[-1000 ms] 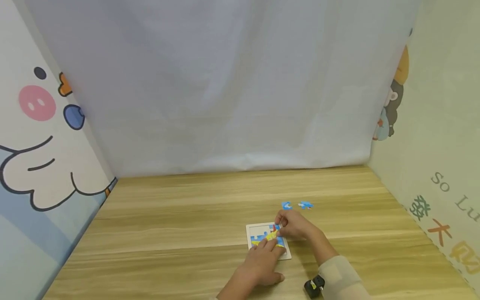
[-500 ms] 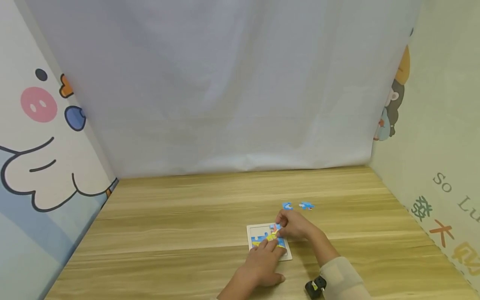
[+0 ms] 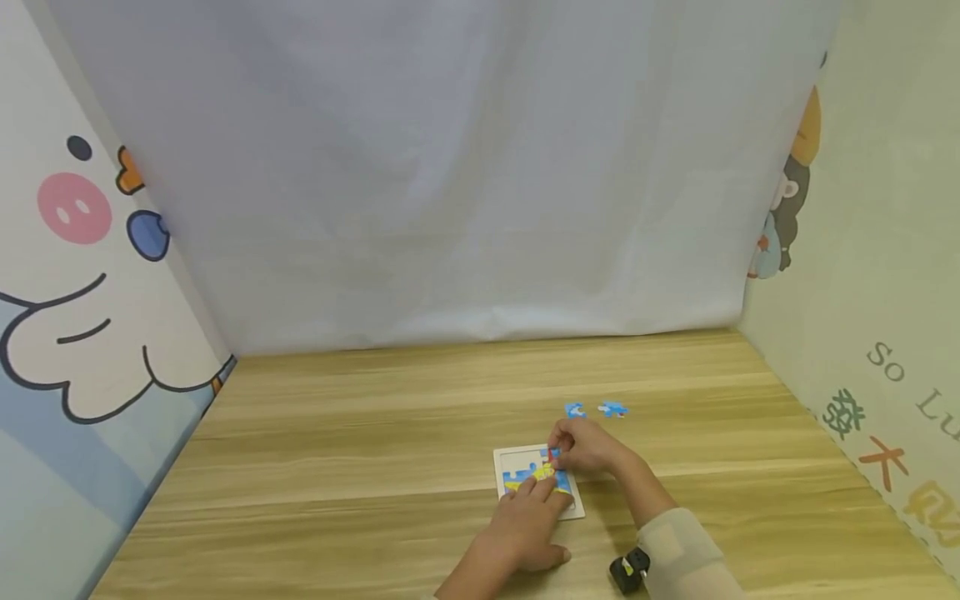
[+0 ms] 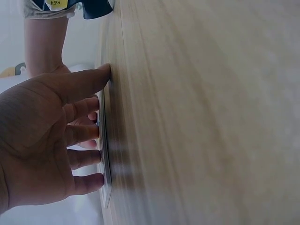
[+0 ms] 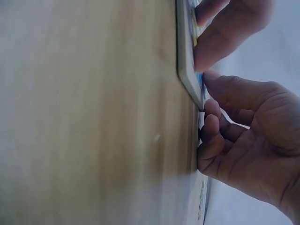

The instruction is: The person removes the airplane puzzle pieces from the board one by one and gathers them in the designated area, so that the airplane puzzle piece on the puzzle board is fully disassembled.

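Note:
A small white-framed jigsaw puzzle board (image 3: 497, 473) lies on the table, partly filled with blue and yellow pieces. My left hand (image 3: 525, 527) rests on its lower part with fingers spread, pressing the pieces, while the thumb touches the table. At the board's upper right corner my right hand (image 3: 590, 448) pinches a blue and red puzzle piece (image 3: 553, 454), mostly hidden by the fingers. In the right wrist view the right thumb (image 5: 234, 90) reaches the board's edge (image 5: 186, 70), and its other fingers curl beside the corner.
Two loose blue puzzle pieces, one on the left (image 3: 575, 410) and one on the right (image 3: 612, 409), lie beyond the right hand. A black device (image 3: 630, 572) sits at the right wrist. A pale curtain (image 3: 450, 208) hangs behind the wooden table (image 3: 337, 467).
The right fingers have shifted slightly at the board's upper right corner, showing more of the red on the piece. The left hand and loose pieces stay in place.

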A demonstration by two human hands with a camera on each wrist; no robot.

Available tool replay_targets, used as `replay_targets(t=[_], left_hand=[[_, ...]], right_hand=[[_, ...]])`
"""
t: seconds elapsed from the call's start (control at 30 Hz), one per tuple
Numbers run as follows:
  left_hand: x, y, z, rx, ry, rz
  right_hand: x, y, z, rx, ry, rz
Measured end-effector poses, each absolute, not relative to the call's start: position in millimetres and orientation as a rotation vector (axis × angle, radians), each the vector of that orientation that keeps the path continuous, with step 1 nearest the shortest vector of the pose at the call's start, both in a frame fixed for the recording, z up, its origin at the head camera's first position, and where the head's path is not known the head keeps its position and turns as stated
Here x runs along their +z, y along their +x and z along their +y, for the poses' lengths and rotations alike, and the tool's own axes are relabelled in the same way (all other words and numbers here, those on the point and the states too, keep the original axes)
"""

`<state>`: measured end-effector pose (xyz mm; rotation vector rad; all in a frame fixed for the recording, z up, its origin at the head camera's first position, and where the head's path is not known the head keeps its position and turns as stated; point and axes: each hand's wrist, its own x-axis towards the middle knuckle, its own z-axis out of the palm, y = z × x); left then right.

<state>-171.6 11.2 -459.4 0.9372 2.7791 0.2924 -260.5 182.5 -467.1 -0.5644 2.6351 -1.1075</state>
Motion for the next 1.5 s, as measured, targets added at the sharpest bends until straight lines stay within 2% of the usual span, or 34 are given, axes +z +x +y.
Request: replay_targets(t=[0.97,1.27,1.5], left_hand=[[-461,-171,10,0.366,0.942,2.761],[-464,-175,6,0.535,0.972,2.785],[-464,-170,-1,0.572,1.032,2.841]], right_hand=[[-466,-255,186,-1.493,-0.614,2.454],[-462,-244,189,-1.586,-0.443,2.527],[-456,-237,211,-1.692,-0.39,2.516]])
